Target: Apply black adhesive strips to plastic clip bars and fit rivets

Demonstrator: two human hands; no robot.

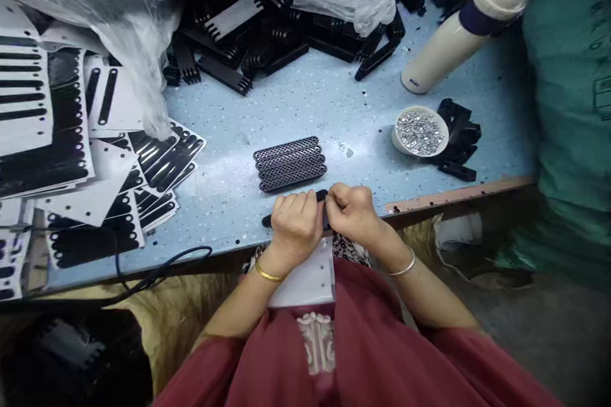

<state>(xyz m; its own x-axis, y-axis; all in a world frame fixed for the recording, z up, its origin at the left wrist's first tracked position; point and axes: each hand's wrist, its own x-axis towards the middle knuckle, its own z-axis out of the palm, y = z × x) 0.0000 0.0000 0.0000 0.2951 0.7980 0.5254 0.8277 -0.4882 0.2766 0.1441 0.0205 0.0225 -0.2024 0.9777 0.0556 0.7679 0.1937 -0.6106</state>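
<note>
My left hand (296, 219), with a yellow bangle at its wrist, is closed over a long black piece with rounded ends (267, 221) at the table's front edge. One end sticks out left of the fingers, the other near the right fingertips. My right hand (352, 208), with a silver bangle, is closed in a pinch at that right end; its fingers hide what they grip. Just beyond the hands lies a row of several black perforated strips (290, 164), side by side. A white sheet (305, 276) lies on my lap below the hands.
Right of the strips stands a white bowl (397, 141) of small shiny metal pieces, beside black parts (461, 133). A cream bottle (439, 54) stands behind. Black toothed parts (229, 70) and plastic wrap (377, 9) lie at the back. Black-and-white sheets (114, 159) and a cable (162, 270) are left.
</note>
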